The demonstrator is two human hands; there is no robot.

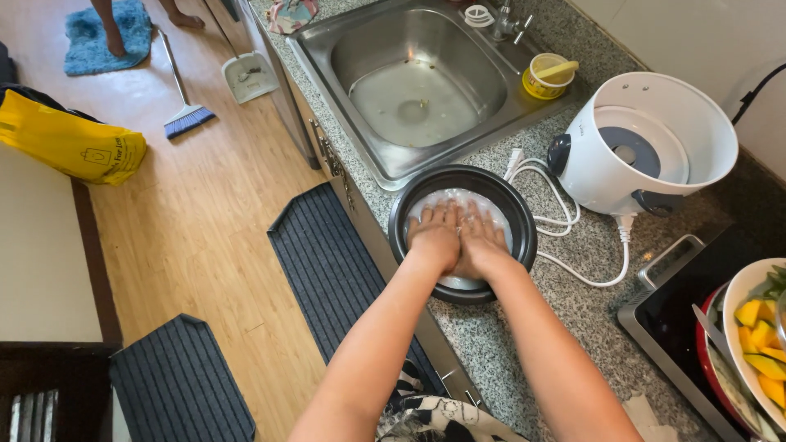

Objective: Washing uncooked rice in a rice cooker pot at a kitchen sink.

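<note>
**Both hands working inside the black pot**

You are pressing your left hand (435, 233) and right hand (479, 237) side by side, fingers flat and spread, gripping nothing, into the cloudy water of the round black inner cooking pot (463, 233). The pot is sitting on the speckled granite desk (573, 303), just in front of the steel sink (417, 86). The white rice cooker body (647, 143) is standing open nearby, its white cord (565, 225) trailing beside the pot.

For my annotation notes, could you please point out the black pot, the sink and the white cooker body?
black pot (401, 214): head view, left rim.
sink (426, 102): head view, basin floor.
white cooker body (598, 168): head view, outer wall.
</note>
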